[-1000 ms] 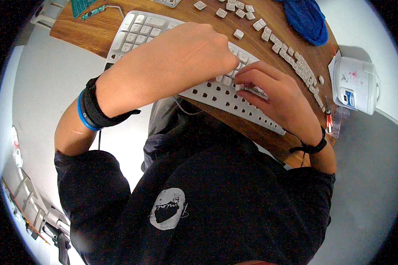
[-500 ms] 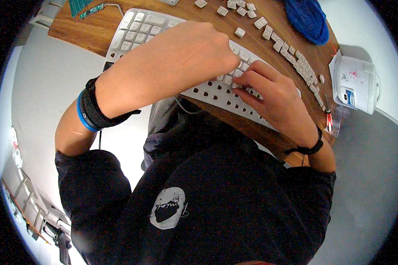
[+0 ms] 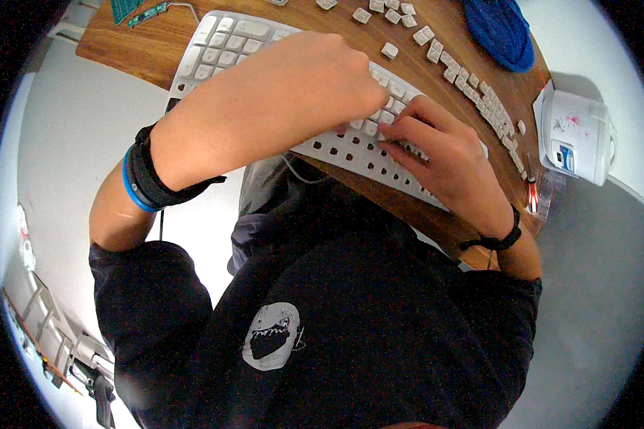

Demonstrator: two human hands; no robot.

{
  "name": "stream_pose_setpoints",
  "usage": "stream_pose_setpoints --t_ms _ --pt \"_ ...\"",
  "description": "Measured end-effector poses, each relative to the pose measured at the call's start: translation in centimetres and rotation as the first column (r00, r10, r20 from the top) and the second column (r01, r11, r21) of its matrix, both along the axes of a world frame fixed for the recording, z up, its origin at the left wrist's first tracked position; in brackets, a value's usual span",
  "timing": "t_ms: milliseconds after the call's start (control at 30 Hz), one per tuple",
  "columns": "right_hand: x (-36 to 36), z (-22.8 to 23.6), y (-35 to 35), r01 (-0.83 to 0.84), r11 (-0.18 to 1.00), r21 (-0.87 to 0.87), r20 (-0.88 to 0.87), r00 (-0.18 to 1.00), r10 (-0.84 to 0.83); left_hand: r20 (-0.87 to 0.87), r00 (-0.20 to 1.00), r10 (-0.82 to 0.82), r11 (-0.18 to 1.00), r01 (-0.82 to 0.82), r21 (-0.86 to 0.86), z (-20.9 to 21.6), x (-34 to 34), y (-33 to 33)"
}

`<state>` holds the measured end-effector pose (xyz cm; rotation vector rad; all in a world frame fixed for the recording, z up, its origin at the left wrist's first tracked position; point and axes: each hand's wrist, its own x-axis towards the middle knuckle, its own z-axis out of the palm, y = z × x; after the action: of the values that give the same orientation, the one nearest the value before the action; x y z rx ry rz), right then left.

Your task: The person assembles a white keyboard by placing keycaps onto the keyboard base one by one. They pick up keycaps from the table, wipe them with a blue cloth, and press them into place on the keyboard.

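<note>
A white keyboard lies tilted across the near edge of the wooden table. Keycaps fill its far rows, while dark uncapped switches show in the near rows. Over its middle, my left hand is curled closed, back upward; its fingers are mostly hidden beneath, and so is anything in them. My right hand reaches in from the right, thumb and forefinger closed around a white keycap at the keyboard's surface. The two hands are close together but apart.
A curved line of loose white keycaps runs along the table, with a single keycap nearer the keyboard. Blue cloth lies at the far right. A red-handled screwdriver and a white appliance are at the right.
Both hands stay almost in place over the keyboard. The view has shifted very slightly; no object has visibly moved on the table.
</note>
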<state>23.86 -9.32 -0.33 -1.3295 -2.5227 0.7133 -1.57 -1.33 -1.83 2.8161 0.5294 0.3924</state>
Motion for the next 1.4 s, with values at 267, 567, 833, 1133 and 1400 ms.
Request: stream_pose_setpoints --t_ms 267,567,833,1133,1400 --pt "-0.2 0.3 -0.7 -0.124 0.980 0.155 0.159 0.982 0.099 -0.020 1.000 0.007 1.000 -0.007 -0.016 0.0 -0.1 -0.1" --pt "0.9 -1.0 -1.6 -0.085 0.978 0.192 0.071 0.995 0.073 -0.039 0.999 -0.029 1.000 0.029 -0.011 -0.3 0.2 0.3" --pt "5.1 -1.3 -0.1 0.118 0.938 0.326 -0.046 0.993 -0.109 -0.119 0.990 -0.077 0.984 0.056 -0.167 1.9 0.0 1.1" --pt "6.3 -0.7 1.6 -0.036 0.966 0.255 0.176 0.984 -0.010 -0.165 0.983 -0.083 0.977 0.048 -0.208 3.5 1.4 5.3" --pt "7.4 0.0 1.6 -0.040 0.983 0.177 0.101 0.995 0.022 0.007 0.999 0.042 0.999 -0.042 -0.001 2.1 6.8 9.1"
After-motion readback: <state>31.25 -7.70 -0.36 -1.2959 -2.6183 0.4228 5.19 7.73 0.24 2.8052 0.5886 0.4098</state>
